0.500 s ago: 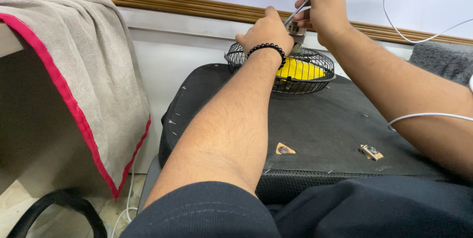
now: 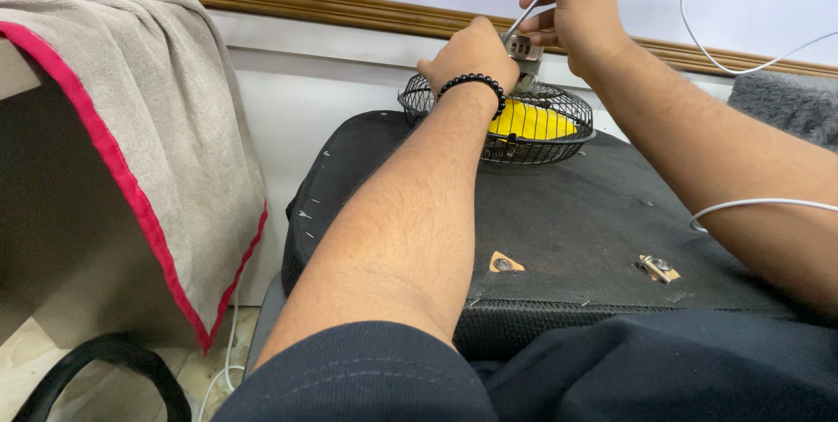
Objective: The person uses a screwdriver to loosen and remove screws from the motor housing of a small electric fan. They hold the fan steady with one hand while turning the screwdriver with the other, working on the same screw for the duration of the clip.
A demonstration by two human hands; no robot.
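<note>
Little has shifted since half a second back: both hands sit over the fan as they did, the screwdriver shaft perhaps tipped a touch steeper.

At the far edge of the black padded case [image 2: 559, 230], close to the wall, lies a small fan [image 2: 524, 125] face-down, its dark wire cage around yellow blades [image 2: 532, 121] and a grey motor block [image 2: 522, 48] sticking up at the back. The left hand [image 2: 471, 51], a black bead bracelet [image 2: 471, 86] at the wrist, is curled closed over the cage and motor, steadying them. The right hand [image 2: 580, 7] is shut around a screwdriver [image 2: 537, 3], red handle up by the frame edge, its tip down at the motor block.

From where I stand, the risk is the tip slipping off the screw: the left fingers lie just beside it. The fan also rests on a soft, sprung surface, so a hard push could rock it. A white cable [image 2: 742, 205] drapes over the right forearm and might snag. Two small metal fittings [image 2: 659, 267] lie nearer the person, well clear.
</note>
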